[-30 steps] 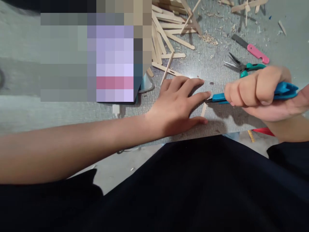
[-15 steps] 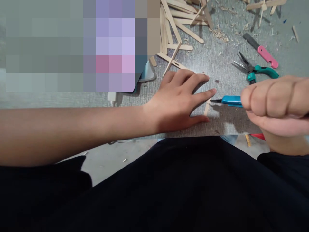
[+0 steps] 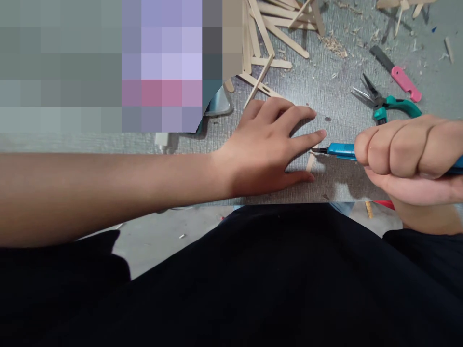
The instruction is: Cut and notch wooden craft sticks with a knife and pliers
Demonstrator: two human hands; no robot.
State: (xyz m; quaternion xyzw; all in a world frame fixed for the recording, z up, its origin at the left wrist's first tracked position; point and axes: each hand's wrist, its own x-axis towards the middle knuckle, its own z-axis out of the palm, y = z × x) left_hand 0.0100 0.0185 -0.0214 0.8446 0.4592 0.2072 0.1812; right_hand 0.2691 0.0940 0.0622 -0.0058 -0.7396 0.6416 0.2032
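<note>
My right hand point(image 3: 405, 152) is wrapped round a blue utility knife point(image 3: 342, 150), its blade pointing left. The blade tip meets a small piece of wooden craft stick point(image 3: 311, 161) lying on the grey table. My left hand point(image 3: 275, 144) lies palm down with fingers spread, its index finger and thumb on either side of that piece. Whether the left palm covers more of the stick is hidden. Past the right hand lie long-nose pliers point(image 3: 379, 102) with green handles, and a pink-handled cutter point(image 3: 405, 82).
Several loose craft sticks point(image 3: 285, 38) are heaped beyond my left hand. Wood shavings point(image 3: 333, 46) are scattered near them. At the upper right stands a stick assembly point(image 3: 403, 5). A pale plug point(image 3: 162, 139) lies by the blurred area. The table's front edge runs close to my body.
My right hand has moved slightly left with the utility knife, so the blade reaches further over the wooden piece. My left hand stays spread in place; the view has shifted a little.
</note>
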